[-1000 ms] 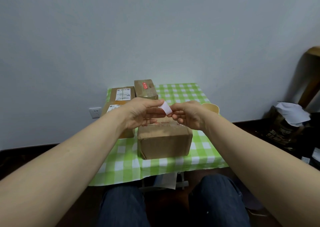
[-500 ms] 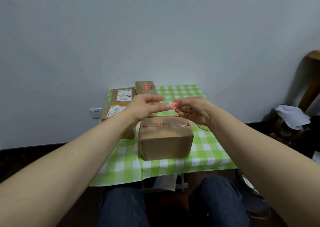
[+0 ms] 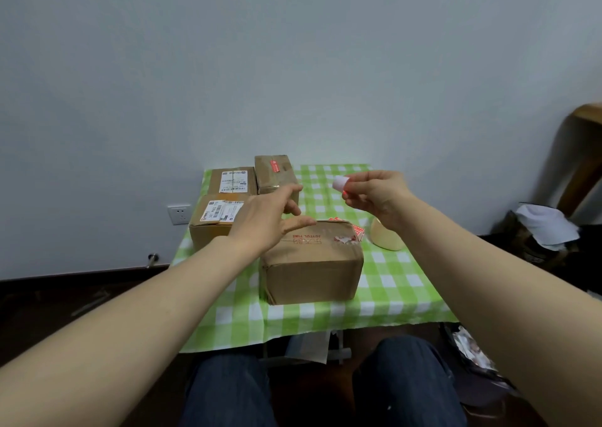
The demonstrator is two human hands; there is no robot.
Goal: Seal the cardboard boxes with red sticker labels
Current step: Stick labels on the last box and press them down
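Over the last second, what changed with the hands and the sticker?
The hands separated: the right hand drew up and right, holding the peeled sticker; the left hand let go and hovers open over the front box. The boxes stayed put.

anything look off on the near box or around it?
Yes. The near box has a torn, ragged patch on its top near the right edge, with loose red stickers lying askew beside it. Its print reads upside down from here. The other boxes look tidy.
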